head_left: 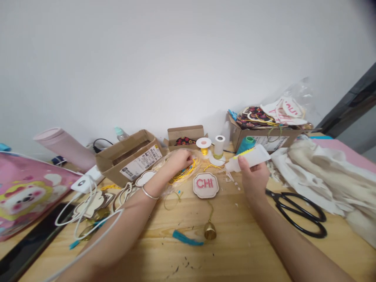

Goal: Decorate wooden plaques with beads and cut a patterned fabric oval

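Note:
My left hand (184, 158) reaches to a heap of yellow cords (188, 171) on clear plastic; its fingers are curled down, and what they pinch is hidden. In my right hand (255, 174) is a white squeeze tube (253, 156), tilted with its nozzle end toward the left. Between the hands lies a cream patch (206, 185) with pink letters "CHI" and a dark edge. A cord runs from below it to a small brass bell (210, 231). Beside the bell lies a teal tassel (187, 238).
Black-handled scissors (302, 211) and crumpled white cloth (320, 176) lie on the right. Behind stand thread spools (219, 145), a teal thread cone (246, 145) and a filled cardboard box (264, 138). An open box (129, 156), white cable (78, 223) and pink tumbler (66, 147) occupy the left.

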The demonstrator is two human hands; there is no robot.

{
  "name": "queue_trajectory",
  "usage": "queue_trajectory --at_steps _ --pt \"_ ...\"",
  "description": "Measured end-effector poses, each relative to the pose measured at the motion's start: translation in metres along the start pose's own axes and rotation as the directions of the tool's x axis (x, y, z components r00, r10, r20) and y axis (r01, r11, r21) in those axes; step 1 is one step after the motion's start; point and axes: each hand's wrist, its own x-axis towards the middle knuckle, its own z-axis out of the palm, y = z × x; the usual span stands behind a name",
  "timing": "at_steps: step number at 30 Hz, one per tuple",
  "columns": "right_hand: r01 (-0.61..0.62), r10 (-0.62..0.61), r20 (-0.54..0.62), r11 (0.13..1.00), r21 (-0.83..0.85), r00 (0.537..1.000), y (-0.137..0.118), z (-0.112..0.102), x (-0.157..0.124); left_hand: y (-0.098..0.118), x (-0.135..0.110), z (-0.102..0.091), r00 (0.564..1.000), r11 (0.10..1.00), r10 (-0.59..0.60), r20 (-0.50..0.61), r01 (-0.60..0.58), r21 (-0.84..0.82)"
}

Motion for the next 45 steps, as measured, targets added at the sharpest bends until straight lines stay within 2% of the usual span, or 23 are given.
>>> queue_trajectory --at_steps 8,11,18,22,28,34,40,45 --pt "0.028 -0.027 0.004 0.999 -0.017 1.000 0.002 -0.002 0.000 0.008 0.006 0.003 0.997 0.997 -0.076 -0.013 0.076 -0.009" --pt "0.020 -0.020 -0.002 1.000 -0.022 1.000 0.002 -0.002 0.000 0.006 0.008 -0.001 0.997 0.997 -0.073 0.006 0.074 -0.038" --pt "-0.011 0.011 -0.005 1.000 -0.024 1.000 0.004 -0.003 0.001 -0.021 -0.004 -0.015 0.999 0.991 -0.021 0.034 0.025 -0.135" --pt "-0.004 0.003 -0.005 0.999 -0.054 1.000 0.004 -0.004 0.000 -0.036 -0.012 -0.007 1.000 0.987 -0.009 0.029 0.013 -0.159" --pt "0.024 -0.027 -0.029 0.996 -0.083 0.999 0.006 -0.005 0.000 -0.035 -0.021 0.000 1.000 0.993 -0.013 0.016 0.015 -0.120" --pt "0.035 -0.039 -0.054 0.997 -0.072 0.998 0.007 -0.003 0.001 -0.037 -0.041 -0.008 0.999 0.992 -0.016 -0.033 0.012 -0.124" --pt "0.055 -0.060 -0.049 0.994 -0.099 0.997 0.009 -0.003 0.000 -0.034 -0.050 0.002 0.994 0.982 0.068 -0.082 -0.081 -0.170" --pt "0.041 -0.047 -0.061 0.994 -0.100 0.997 0.005 -0.002 -0.001 -0.043 -0.048 0.001 0.986 0.984 -0.017 -0.168 -0.013 -0.178"
